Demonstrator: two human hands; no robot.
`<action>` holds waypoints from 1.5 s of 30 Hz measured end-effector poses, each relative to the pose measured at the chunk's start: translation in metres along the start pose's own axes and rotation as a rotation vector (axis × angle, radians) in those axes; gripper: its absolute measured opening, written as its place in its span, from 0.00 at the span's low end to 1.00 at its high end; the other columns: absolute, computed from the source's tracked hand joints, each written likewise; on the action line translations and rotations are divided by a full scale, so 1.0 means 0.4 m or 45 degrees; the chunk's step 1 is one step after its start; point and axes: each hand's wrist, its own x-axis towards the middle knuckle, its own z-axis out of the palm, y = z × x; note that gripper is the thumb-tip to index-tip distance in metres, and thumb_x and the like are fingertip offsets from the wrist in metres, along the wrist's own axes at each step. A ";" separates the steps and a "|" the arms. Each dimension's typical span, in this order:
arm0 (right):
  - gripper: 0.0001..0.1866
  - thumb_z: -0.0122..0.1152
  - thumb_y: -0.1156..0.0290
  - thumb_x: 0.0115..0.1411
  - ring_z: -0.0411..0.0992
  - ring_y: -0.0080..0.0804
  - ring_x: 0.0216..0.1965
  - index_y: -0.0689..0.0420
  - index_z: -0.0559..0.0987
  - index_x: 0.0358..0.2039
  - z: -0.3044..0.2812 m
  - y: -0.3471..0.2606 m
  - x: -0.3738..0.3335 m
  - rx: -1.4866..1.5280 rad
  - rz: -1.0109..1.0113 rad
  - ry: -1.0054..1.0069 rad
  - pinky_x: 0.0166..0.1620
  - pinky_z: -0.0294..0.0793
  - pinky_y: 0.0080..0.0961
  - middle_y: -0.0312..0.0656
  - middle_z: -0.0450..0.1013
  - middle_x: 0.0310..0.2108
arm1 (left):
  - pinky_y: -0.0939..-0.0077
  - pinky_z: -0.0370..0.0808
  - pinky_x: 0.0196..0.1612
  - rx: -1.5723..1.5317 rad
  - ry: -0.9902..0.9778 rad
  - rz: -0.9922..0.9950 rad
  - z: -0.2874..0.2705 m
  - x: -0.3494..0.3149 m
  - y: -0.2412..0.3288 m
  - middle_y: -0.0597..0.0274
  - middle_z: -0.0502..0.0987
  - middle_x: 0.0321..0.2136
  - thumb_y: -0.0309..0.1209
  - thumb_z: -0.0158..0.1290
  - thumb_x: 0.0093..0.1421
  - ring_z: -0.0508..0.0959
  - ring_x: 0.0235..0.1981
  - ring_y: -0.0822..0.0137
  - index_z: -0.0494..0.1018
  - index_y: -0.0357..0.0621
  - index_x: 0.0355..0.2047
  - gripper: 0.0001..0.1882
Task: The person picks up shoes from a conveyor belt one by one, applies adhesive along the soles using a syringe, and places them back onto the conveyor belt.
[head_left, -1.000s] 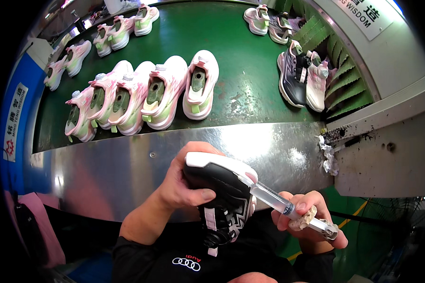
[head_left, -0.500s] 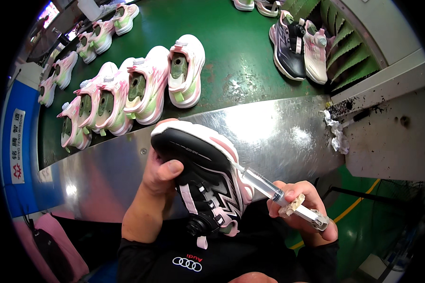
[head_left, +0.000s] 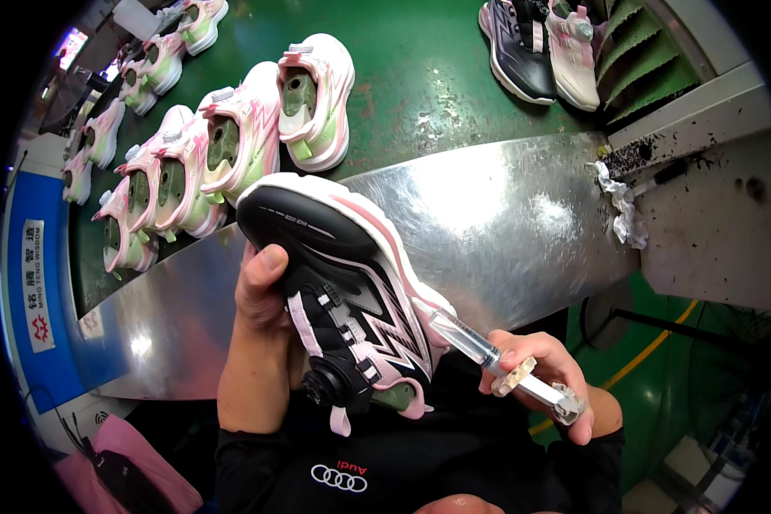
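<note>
My left hand (head_left: 264, 291) grips a black sneaker (head_left: 351, 287) with a white and pink sole and a dial closure, its thumb against the toe side. The shoe is tilted on its side, toe pointing away and left, heel toward me. In my right hand (head_left: 546, 364) is a clear syringe (head_left: 464, 339), with whitish, crusted material around its flange and plunger end. The syringe's front end lies against the sole's edge toward the heel; its tip is hard to make out there.
A row of pink and green sneakers (head_left: 317, 103) stands on a green belt (head_left: 411, 77) beyond a metal ledge (head_left: 505, 231). A black sneaker (head_left: 521, 56) and a cream sneaker (head_left: 574, 60) stand far right, near green curtain strips (head_left: 647, 68). Crumpled white paper (head_left: 625, 214) hangs at the ledge's right end.
The sneaker has moved left and turned slightly in my left hand. The syringe's front end has shifted along the sole's edge, from mid-foot toward the heel. The view has shifted a little.
</note>
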 end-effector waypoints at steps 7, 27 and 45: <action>0.53 0.73 0.44 0.38 0.63 0.31 0.43 0.68 0.61 0.55 0.019 0.004 -0.042 0.010 0.042 0.007 0.46 0.60 0.22 0.44 0.61 0.43 | 0.60 0.74 0.50 -0.160 0.022 0.062 -0.010 0.007 -0.009 0.44 0.73 0.45 0.36 0.56 0.49 0.76 0.45 0.53 0.62 0.31 0.53 0.32; 0.52 0.74 0.44 0.37 0.62 0.30 0.42 0.69 0.64 0.54 0.011 0.038 -0.119 0.006 -0.052 0.060 0.44 0.60 0.21 0.46 0.63 0.43 | 0.60 0.73 0.51 -0.276 0.142 -0.018 -0.047 0.017 -0.004 0.50 0.74 0.46 0.40 0.52 0.54 0.76 0.45 0.57 0.66 0.37 0.51 0.28; 0.52 0.71 0.40 0.35 0.55 0.23 0.30 0.65 0.67 0.53 -0.013 0.094 -0.117 -0.162 -0.088 0.175 0.34 0.55 0.19 0.38 0.72 0.40 | 0.54 0.72 0.51 0.326 0.441 -0.050 -0.140 -0.071 0.077 0.50 0.72 0.49 0.41 0.50 0.56 0.74 0.47 0.54 0.65 0.39 0.53 0.27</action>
